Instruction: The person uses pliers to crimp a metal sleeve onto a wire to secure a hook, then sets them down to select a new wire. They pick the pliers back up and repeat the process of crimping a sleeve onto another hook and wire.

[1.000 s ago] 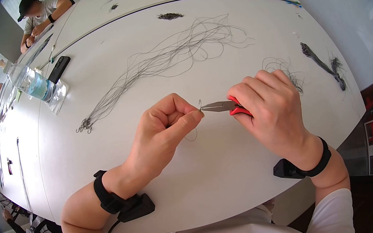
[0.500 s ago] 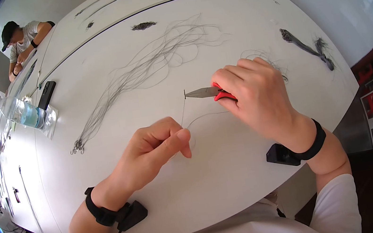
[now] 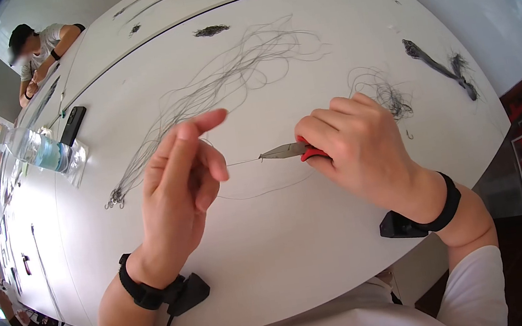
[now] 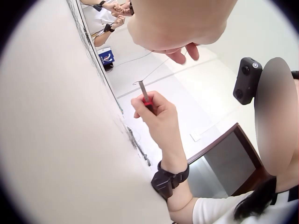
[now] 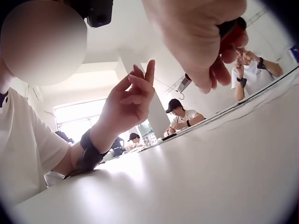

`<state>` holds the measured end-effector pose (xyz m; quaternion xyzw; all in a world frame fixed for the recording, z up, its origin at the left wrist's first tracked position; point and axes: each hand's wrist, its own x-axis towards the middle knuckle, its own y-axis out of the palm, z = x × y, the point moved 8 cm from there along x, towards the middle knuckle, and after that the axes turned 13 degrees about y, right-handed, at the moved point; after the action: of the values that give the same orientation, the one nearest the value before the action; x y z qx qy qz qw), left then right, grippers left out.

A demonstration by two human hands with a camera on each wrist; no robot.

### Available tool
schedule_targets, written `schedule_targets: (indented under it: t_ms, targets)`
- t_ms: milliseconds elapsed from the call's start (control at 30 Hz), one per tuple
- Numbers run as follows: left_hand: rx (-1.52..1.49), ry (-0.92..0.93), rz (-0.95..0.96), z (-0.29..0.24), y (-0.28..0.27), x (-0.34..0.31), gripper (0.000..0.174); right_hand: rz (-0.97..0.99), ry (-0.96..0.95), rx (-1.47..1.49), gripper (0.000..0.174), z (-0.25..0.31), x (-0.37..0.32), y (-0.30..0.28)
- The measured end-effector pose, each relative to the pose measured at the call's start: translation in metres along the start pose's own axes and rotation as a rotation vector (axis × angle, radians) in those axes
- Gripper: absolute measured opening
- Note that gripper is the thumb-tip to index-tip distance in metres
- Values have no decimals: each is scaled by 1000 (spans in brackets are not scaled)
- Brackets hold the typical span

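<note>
My right hand point(image 3: 358, 142) grips needle-nose pliers point(image 3: 284, 152) with red handles, their tips pointing left. At those tips sits a small fish hook point(image 5: 182, 97), its curved end showing in the right wrist view. From it a thin fishing line point(image 3: 244, 162) runs straight to my left hand point(image 3: 177, 181), raised to the left with the index finger stretched out and the other fingers partly curled about the line. A slack length of the line sags below, between the hands. Just where the line passes among the left fingers is hidden.
A long bundle of lines point(image 3: 216, 79) with hooks at its left end lies behind the hands. Tangled line point(image 3: 392, 101), a loose hook point(image 3: 410, 135) and a dark bound bundle point(image 3: 434, 65) lie right. A bottle point(image 3: 39, 151) and phone point(image 3: 74, 126) stand left.
My left hand dropped away from the plier tips, then rose and swung up to the left, its index finger opening out. The line to the hook now runs sideways. The right hand keeps the pliers.
</note>
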<state>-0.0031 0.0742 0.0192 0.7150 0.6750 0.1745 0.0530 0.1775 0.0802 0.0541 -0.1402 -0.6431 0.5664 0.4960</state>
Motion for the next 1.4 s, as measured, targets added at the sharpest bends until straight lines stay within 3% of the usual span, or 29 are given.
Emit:
schedule_targets:
  t_ms: [33, 67, 133, 200, 267, 333, 400, 1133, 1200, 1400]
  targets:
    - [225, -29, 4, 3, -1, 2, 35, 0, -3, 1, 28, 0, 0, 0]
    - [225, -27, 0, 4, -4, 4, 35, -25, -1, 23, 27, 0, 0, -3]
    - [640, -21, 312, 9, 8, 5, 34, -48, -4, 47, 27, -1, 1, -6]
    - [682, 14, 285, 1, 13, 1, 32, -42, -6, 37, 27, 0, 0, -6]
    - [767, 70, 405, -3, 21, -1, 27, -36, -12, 46, 27, 2, -1, -5]
    - [803, 12, 415, -2, 22, -2, 30, -34, -18, 53, 27, 4, -1, -6]
    - [798, 114, 520, 3, 27, -5, 33, -20, -27, 27, 27, 7, -2, -5]
    - [812, 245, 467, -1, 35, -9, 34, 114, 50, 37, 21, 3, -3, 7]
    - [780, 47, 368, 11, 22, -7, 32, 99, 69, 22, 20, 0, -2, 7]
    - [471, 53, 115, 22, 6, -3, 21, 5, 62, -30, 21, -4, 0, -4]
